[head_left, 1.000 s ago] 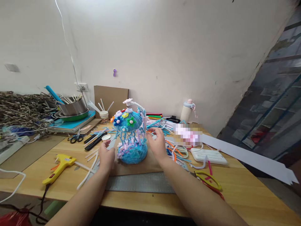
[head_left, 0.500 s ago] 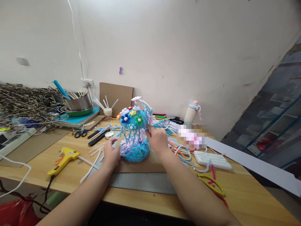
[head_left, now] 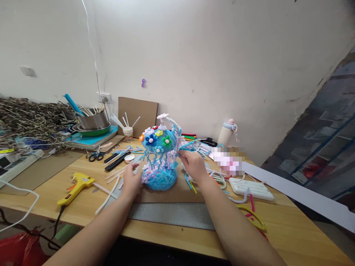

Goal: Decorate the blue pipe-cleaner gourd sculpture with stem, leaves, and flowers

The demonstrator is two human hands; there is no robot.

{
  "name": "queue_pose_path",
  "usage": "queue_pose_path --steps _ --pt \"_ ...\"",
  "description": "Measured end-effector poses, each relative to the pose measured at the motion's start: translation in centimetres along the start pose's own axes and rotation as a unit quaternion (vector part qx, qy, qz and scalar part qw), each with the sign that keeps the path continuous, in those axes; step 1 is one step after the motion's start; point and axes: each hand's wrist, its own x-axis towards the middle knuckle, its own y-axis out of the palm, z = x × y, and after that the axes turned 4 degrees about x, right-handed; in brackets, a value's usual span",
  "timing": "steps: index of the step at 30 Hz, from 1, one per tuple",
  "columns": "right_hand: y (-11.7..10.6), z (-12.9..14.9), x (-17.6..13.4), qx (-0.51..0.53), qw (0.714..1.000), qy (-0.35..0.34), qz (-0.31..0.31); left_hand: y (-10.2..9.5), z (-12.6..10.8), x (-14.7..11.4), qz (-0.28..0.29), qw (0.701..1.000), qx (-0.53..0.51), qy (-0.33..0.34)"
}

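Observation:
A blue fuzzy pipe-cleaner ornament (head_left: 159,181) stands upright before me. Its domed top carries colourful flowers, curly strands hang underneath, and small pink flowers cover part of the round base. A stem rises at its right side and arches over to a pale pink flower. My right hand (head_left: 195,168) is at that stem, thumb and fingertips pinched together on its edge below the dome; exactly which part they grip is hard to see. My left hand (head_left: 131,180) rests at the left of the base, fingers loosely apart, holding nothing.
A yellow glue gun (head_left: 77,186) lies at left, near scissors (head_left: 96,156) and a black cutter (head_left: 118,162). Loose pipe cleaners are scattered behind and at right. A metal ruler (head_left: 172,216) lies in front. A white case (head_left: 251,189) and a bottle (head_left: 226,133) are at right.
My right hand has shifted a little to the right, its fingertips now at the outer edge of the stem. The left hand and the ornament stay nearly in place.

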Motion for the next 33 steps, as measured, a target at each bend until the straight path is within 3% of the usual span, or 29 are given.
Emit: queue_pose_path --steps 16,25,33 --pt "1.0 -0.7 -0.7 -0.024 0.998 -0.040 -0.034 0.3 0.6 0.2 0.009 1.000 -0.011 -0.007" --pt "1.0 -0.3 -0.5 0.064 0.996 0.049 -0.032 0.3 0.6 0.3 0.016 1.000 -0.013 -0.013" --pt "0.6 0.3 -0.6 0.171 0.973 0.128 -0.085 0.2 0.5 0.3 0.019 0.999 -0.033 -0.022"
